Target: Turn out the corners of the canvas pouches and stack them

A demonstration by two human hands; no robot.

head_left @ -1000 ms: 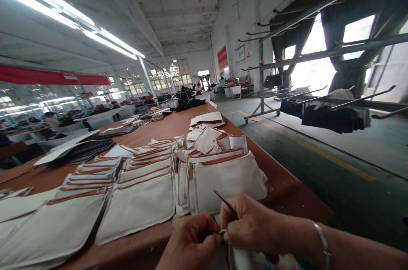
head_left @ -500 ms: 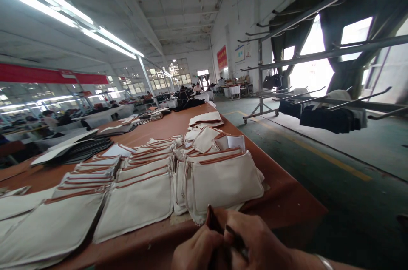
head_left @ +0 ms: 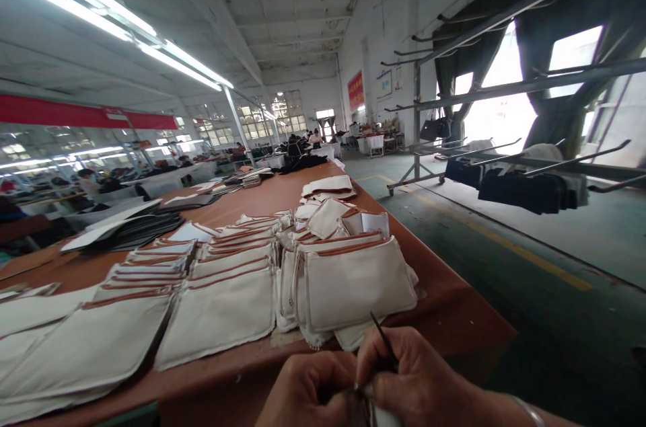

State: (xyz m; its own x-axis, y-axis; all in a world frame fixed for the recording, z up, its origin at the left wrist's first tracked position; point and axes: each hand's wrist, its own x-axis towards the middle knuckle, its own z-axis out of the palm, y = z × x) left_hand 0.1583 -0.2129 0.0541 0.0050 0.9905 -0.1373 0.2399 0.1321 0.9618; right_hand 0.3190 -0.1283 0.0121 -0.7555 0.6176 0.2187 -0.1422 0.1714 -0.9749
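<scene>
At the bottom of the head view my two hands meet just in front of the table edge. My left hand (head_left: pixel 305 390) is closed in a pinch, and what its fingers hold is mostly hidden. A thin dark pointed tool (head_left: pixel 383 338) sticks up and leftward from my right hand (head_left: pixel 416 376), which is closed around it. The tool's exact kind does not show. Below the fingertips a bit of whitish material (head_left: pixel 386 417) is visible. Just beyond my hands stands a pile of cream fabric pouches (head_left: pixel 353 286) with brown-trimmed edges.
More cream pouches (head_left: pixel 222 306) lie in overlapping rows on the brown-covered table (head_left: pixel 444 299). Dark sheets (head_left: pixel 136 230) are stacked farther left. A metal rack (head_left: pixel 418 118) with hanging dark pieces (head_left: pixel 525 190) stands to the right across the floor. People sit at distant workstations.
The brown pointed piece that stood up between my hands is no longer seen there. The dark tool now points up from my right hand. The view has shifted slightly.
</scene>
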